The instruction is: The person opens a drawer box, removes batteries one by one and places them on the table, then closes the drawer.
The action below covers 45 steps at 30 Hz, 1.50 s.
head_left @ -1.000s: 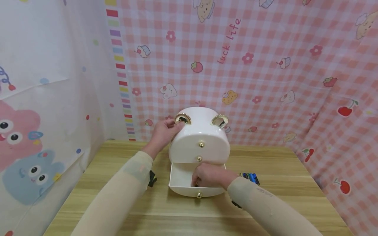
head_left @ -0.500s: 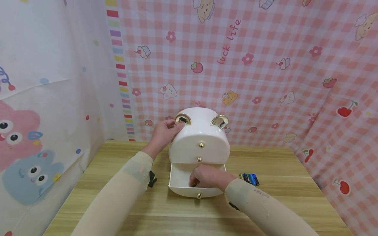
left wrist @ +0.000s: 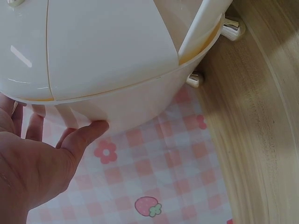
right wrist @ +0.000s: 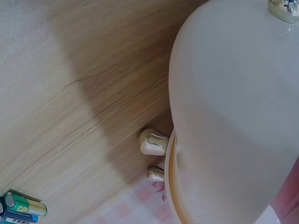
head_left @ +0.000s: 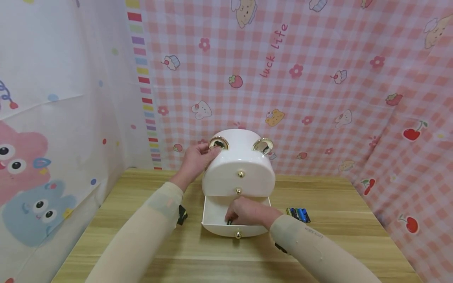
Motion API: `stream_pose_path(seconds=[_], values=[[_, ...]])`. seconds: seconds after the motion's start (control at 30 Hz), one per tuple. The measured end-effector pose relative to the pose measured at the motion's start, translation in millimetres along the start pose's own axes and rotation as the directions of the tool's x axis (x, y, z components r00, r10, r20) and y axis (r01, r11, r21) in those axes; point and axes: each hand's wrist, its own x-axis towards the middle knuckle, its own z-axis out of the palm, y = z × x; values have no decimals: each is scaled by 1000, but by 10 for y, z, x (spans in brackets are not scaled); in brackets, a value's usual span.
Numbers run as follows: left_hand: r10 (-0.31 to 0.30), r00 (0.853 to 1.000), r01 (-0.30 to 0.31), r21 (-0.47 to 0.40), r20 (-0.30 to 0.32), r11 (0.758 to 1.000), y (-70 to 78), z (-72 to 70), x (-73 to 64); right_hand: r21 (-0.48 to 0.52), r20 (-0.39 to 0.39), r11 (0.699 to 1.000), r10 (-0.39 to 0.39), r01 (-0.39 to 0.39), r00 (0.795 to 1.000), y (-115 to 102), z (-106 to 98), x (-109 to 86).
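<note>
A glossy white storage box (head_left: 240, 151) with gold ears and gold knobs stands at the back of the table. Its bottom drawer (head_left: 214, 210) is pulled out. My left hand (head_left: 199, 158) grips the box at its left gold ear (head_left: 218, 143); in the left wrist view my fingers (left wrist: 81, 137) lie against the box's side. My right hand (head_left: 244, 211) is inside the drawer, fingertips pinching a small dark battery (head_left: 229, 222) near the drawer's front wall. The hand covers much of the drawer floor. In the right wrist view, the white drawer front (right wrist: 233, 102) hides the fingers.
Several batteries (head_left: 298, 215) lie side by side on the wooden table (head_left: 318, 251), right of the box. A pink checked cloth (head_left: 308, 94) hangs close behind the box. Small gold feet (right wrist: 154, 142) show on the box in the right wrist view.
My right hand has shifted slightly left inside the drawer, with the dark battery now showing below its fingertips. My left hand stays at the ear, and the box has not moved.
</note>
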Motion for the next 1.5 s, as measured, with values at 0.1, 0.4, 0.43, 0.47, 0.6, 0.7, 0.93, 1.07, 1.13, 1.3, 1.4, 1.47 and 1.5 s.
stream_pose_path(seconds=[0.1, 0.4, 0.43, 0.47, 0.6, 0.7, 0.93, 1.07, 1.13, 1.3, 1.4, 1.47, 1.5], values=[[1, 1000, -1, -4, -3, 1000, -7, 1, 2, 9, -1, 1000, 3, -3, 1000, -8, -9, 9], [-10, 1000, 10, -7, -5, 1000, 3, 4, -11, 9, -14, 999, 31, -31, 999, -52, -18, 20], [-10, 1000, 10, -6, -5, 1000, 5, 5, -11, 4, -17, 999, 32, -32, 999, -51, -15, 20], [-10, 1000, 10, -5, -5, 1000, 5, 6, -10, 0, -20, 999, 33, -33, 999, -51, -12, 20], [-12, 1000, 12, -7, 1, 1000, 10, 5, -6, -41, -33, 999, 29, -30, 999, -41, -1, 19], [-14, 1000, 14, -10, 6, 1000, 8, 1, 1, -81, -47, 996, 26, -30, 999, -32, 4, 17], [-13, 1000, 13, -8, 0, 1000, -2, -2, 6, -111, -68, 992, 46, -54, 997, -26, 24, 7], [-13, 1000, 13, -10, 6, 1000, -19, -5, 11, -38, -74, 995, 91, -94, 993, -24, 22, -12], [-13, 1000, 13, -7, 8, 1000, -24, -6, 14, 33, -77, 992, 125, -122, 989, -25, 14, -27], [-3, 1000, 3, -2, 10, 1000, -14, -10, 7, 313, -48, 923, 250, -223, 967, -6, -14, -61], [-2, 1000, 2, -1, 11, 1000, -1, -13, -6, 493, -2, 833, 289, -250, 957, 3, -43, -89], [-3, 1000, 3, 1, 13, 1000, 6, -15, -14, 577, 18, 778, 292, -249, 956, 2, -66, -113], [-2, 1000, 2, 3, 13, 1000, 9, -15, -17, 608, 24, 755, 292, -246, 956, -3, -78, -127]])
